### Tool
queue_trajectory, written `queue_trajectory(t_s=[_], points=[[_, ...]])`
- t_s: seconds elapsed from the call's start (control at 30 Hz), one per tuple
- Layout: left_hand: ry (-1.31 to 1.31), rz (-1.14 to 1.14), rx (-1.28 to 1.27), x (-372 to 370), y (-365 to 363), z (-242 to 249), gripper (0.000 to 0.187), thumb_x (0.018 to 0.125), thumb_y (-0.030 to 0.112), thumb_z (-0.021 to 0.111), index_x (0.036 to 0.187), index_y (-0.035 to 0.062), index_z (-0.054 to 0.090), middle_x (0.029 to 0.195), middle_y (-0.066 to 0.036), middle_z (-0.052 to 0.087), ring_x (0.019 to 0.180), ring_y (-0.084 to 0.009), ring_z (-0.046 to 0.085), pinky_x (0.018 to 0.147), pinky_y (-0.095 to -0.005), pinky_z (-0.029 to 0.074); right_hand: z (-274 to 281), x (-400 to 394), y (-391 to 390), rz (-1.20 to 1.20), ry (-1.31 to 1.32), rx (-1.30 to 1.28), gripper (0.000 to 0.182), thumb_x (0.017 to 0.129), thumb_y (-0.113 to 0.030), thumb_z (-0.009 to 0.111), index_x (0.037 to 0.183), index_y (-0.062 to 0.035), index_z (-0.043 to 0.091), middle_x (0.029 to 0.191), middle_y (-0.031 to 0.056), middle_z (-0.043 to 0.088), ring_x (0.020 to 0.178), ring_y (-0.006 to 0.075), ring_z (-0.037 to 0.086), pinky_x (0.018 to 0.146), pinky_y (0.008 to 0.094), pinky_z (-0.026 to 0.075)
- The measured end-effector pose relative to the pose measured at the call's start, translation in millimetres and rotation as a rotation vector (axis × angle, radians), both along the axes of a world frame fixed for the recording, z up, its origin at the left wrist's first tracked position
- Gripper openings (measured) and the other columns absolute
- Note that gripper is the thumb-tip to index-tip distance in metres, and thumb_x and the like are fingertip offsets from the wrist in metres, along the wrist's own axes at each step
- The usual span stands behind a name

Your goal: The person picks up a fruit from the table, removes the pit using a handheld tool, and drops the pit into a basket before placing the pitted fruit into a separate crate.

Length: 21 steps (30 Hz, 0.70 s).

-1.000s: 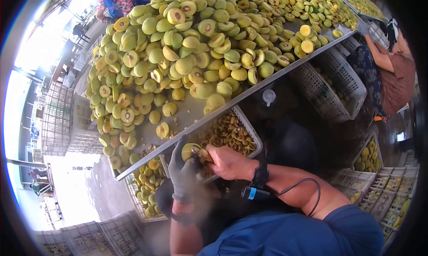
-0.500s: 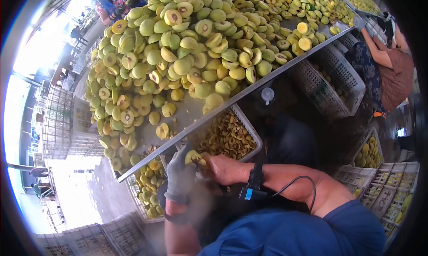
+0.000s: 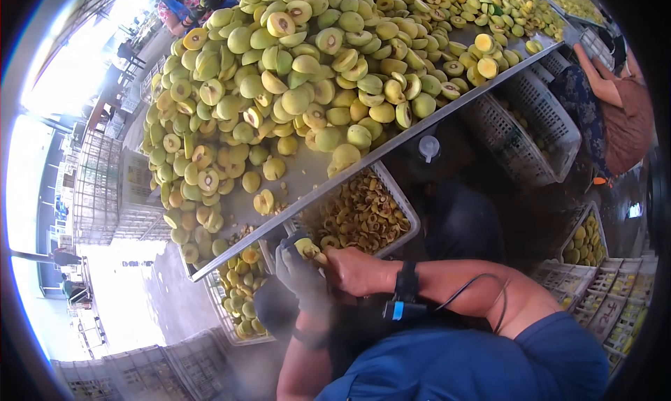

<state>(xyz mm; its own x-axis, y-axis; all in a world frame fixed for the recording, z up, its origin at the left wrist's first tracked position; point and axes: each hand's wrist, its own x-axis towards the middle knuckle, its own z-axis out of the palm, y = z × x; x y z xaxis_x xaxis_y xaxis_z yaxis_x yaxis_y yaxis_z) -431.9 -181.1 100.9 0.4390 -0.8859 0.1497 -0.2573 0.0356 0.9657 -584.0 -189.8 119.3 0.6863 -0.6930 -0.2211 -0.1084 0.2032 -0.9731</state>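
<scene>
My left hand (image 3: 299, 275), in a grey glove, is closed around a yellow-green stone fruit piece (image 3: 306, 248). Right beside it is my bare right hand (image 3: 355, 270), with its fingers curled at the fruit; what they grip is hidden. Both hands are just past the near edge of a metal table (image 3: 302, 174) heaped with halved green stone fruit (image 3: 293, 100), many showing brown pits. Under that edge, a crate (image 3: 412, 223) holds brownish pits and scraps (image 3: 363, 216). To its left stands a crate of yellow-green fruit (image 3: 241, 293).
A large pale crate (image 3: 517, 149) stands under the table at right, near a seated person in a brown top (image 3: 625, 121). Stacked crates (image 3: 594, 296) fill the lower right, others (image 3: 168, 373) the lower left. Another person (image 3: 189, 6) is across the table.
The view has shifted slightly, so the table and crates appear a little further right. Both hands remain together at the fruit piece, and my left wrist has turned a little.
</scene>
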Motion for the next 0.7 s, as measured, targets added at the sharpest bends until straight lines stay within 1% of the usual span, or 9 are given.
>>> queue_trajectory(t_s=[0.07, 0.17, 0.27, 0.37, 0.47, 0.57, 0.63, 0.67, 0.7], points=[[0.053, 0.003, 0.013, -6.6, -3.9, 10.9, 0.034, 0.107, 0.021, 0.045, 0.107, -0.0026, 0.069, 0.096, -0.008, 0.069, 0.086, -0.0163, 0.062, 0.078, -0.0318, 0.051, 10.6, -0.7, 0.9, -0.118, 0.186, -0.255, 0.022, 0.099, -0.015, 0.062, 0.113, 0.0017, 0.06, 0.098, 0.0162, 0.073, 0.085, 0.0252, 0.069, 0.076, 0.0409, 0.055], [-0.089, -0.054, 0.037, -7.6, -4.0, 15.5, 0.036, 0.109, 0.023, 0.043, 0.106, -0.0012, 0.07, 0.1, -0.007, 0.071, 0.087, -0.0157, 0.063, 0.082, -0.032, 0.052, -3.8, 0.0, 2.0, -0.103, -0.087, -0.071, 0.022, 0.098, -0.014, 0.06, 0.113, 0.0015, 0.06, 0.097, 0.0185, 0.073, 0.085, 0.0282, 0.07, 0.076, 0.042, 0.056], [-0.159, -0.117, 0.055, -6.4, -9.1, 20.8, 0.035, 0.108, 0.022, 0.044, 0.104, -0.0013, 0.071, 0.097, -0.007, 0.071, 0.085, -0.0148, 0.063, 0.08, -0.0309, 0.051, -7.4, -1.0, 6.8, -0.193, -0.012, -0.225, 0.022, 0.099, -0.016, 0.06, 0.113, 0.0013, 0.06, 0.095, 0.0196, 0.072, 0.081, 0.0288, 0.07, 0.074, 0.0419, 0.057], [-0.169, -0.153, 0.121, -1.6, -11.6, 24.8, 0.035, 0.107, 0.021, 0.044, 0.103, -0.0016, 0.071, 0.093, -0.006, 0.071, 0.082, -0.0149, 0.062, 0.077, -0.0304, 0.051, -4.9, -12.9, -9.9, 0.161, -0.129, 0.497, 0.02, 0.099, -0.012, 0.06, 0.114, 0.0007, 0.06, 0.097, 0.018, 0.072, 0.086, 0.0254, 0.07, 0.077, 0.0412, 0.057], [-0.206, -0.195, 0.156, 0.3, -18.4, 29.8, 0.035, 0.107, 0.02, 0.043, 0.102, -0.002, 0.07, 0.09, -0.006, 0.07, 0.079, -0.0155, 0.062, 0.074, -0.0305, 0.051, 9.8, -4.9, 3.8, -0.143, 0.275, -0.075, 0.015, 0.099, -0.01, 0.057, 0.11, -0.0002, 0.061, 0.094, 0.0168, 0.073, 0.086, 0.0307, 0.069, 0.08, 0.0436, 0.055], [-0.238, -0.24, 0.051, 3.7, -19.3, 18.2, 0.036, 0.107, 0.021, 0.042, 0.102, -0.0016, 0.071, 0.088, -0.007, 0.068, 0.079, -0.0167, 0.062, 0.073, -0.0314, 0.051, -38.4, 10.4, 6.2, -0.153, -0.281, -0.212, 0.019, 0.1, -0.009, 0.055, 0.116, 0.001, 0.057, 0.091, 0.0162, 0.072, 0.071, 0.0224, 0.069, 0.064, 0.0382, 0.057], [-0.211, -0.271, -0.022, 5.9, -16.2, 21.0, 0.037, 0.107, 0.021, 0.041, 0.102, -0.0008, 0.071, 0.088, -0.009, 0.068, 0.078, -0.0186, 0.062, 0.074, -0.0326, 0.051, -40.9, 16.1, 7.4, -0.247, -0.292, -0.445, 0.018, 0.1, -0.009, 0.055, 0.115, 0.0011, 0.057, 0.089, 0.0172, 0.072, 0.065, 0.0229, 0.068, 0.06, 0.0377, 0.056], [-0.325, -0.262, -0.025, 5.5, -17.6, 21.4, 0.037, 0.107, 0.02, 0.04, 0.103, -0.0003, 0.071, 0.088, -0.009, 0.068, 0.079, -0.0197, 0.063, 0.074, -0.033, 0.051, -41.3, 16.0, 3.1, -0.285, -0.294, -0.571, 0.018, 0.1, -0.009, 0.055, 0.115, 0.0012, 0.057, 0.088, 0.0176, 0.071, 0.062, 0.0232, 0.068, 0.058, 0.0375, 0.056], [-0.438, -0.247, -0.027, 4.4, -18.0, 20.9, 0.038, 0.107, 0.02, 0.039, 0.104, 0.0002, 0.071, 0.088, -0.01, 0.068, 0.08, -0.0208, 0.063, 0.075, -0.0335, 0.051, 44.4, -16.5, -4.2, -0.12, 0.091, -0.052, 0.017, 0.099, -0.007, 0.055, 0.114, 0.0007, 0.057, 0.09, 0.0181, 0.071, 0.065, 0.0222, 0.069, 0.061, 0.0377, 0.057]])
